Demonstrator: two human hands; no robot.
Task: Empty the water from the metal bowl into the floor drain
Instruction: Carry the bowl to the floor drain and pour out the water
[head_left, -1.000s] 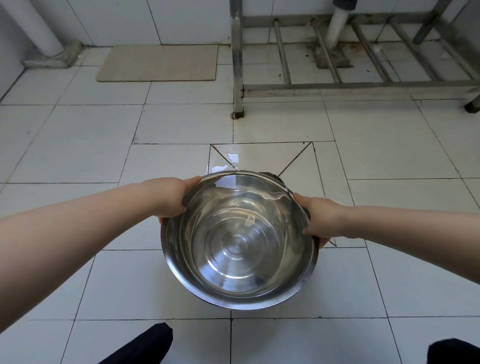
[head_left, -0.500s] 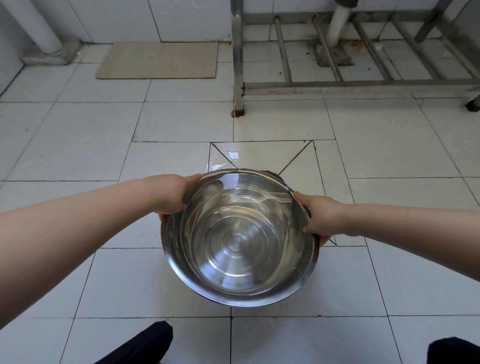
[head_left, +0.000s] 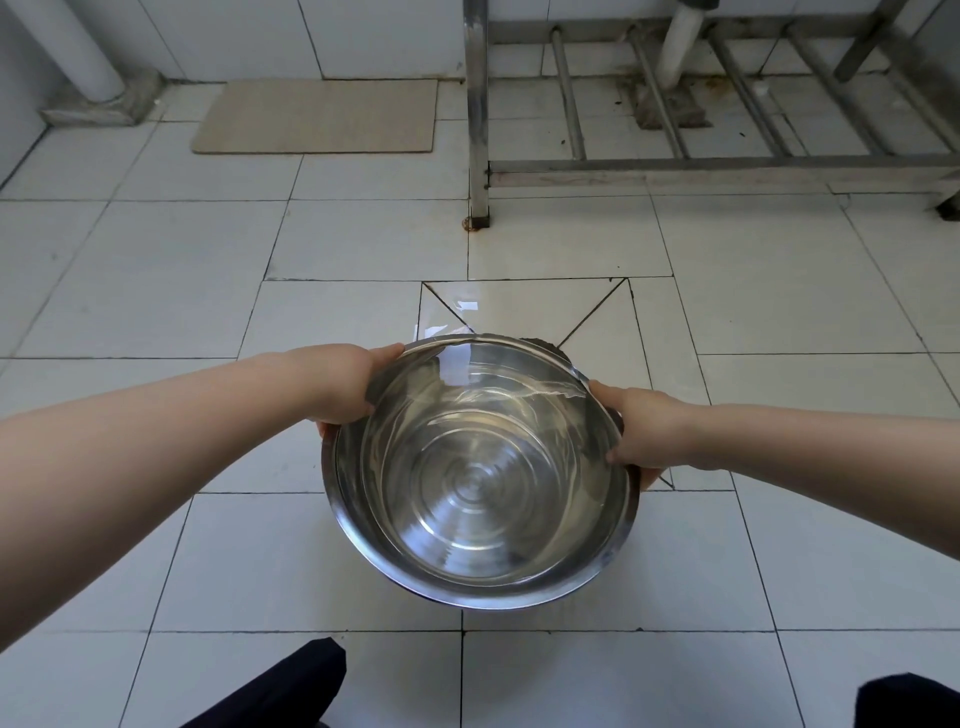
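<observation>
I hold a shiny metal bowl (head_left: 478, 499) above the tiled floor, tipped slightly away from me. My left hand (head_left: 345, 387) grips its left rim and my right hand (head_left: 639, 428) grips its right rim. Clear water lies against the bowl's far wall, near the far rim. The floor drain (head_left: 545, 344) shows only as a dark sliver just past the far rim, in the middle of a tile square cut with diagonal grooves; the bowl hides most of it. A wet patch (head_left: 454, 312) glistens on that tile.
A steel rack frame (head_left: 478, 135) with a leg and low rails stands at the back right, around a white pipe (head_left: 680, 47). A beige mat (head_left: 317, 114) lies at the back left beside another white pipe (head_left: 78, 52). My dark trouser knees (head_left: 291, 686) show at the bottom edge.
The bowl has tipped a little further forward and the water has shifted toward its far rim. Both hands keep the same hold.
</observation>
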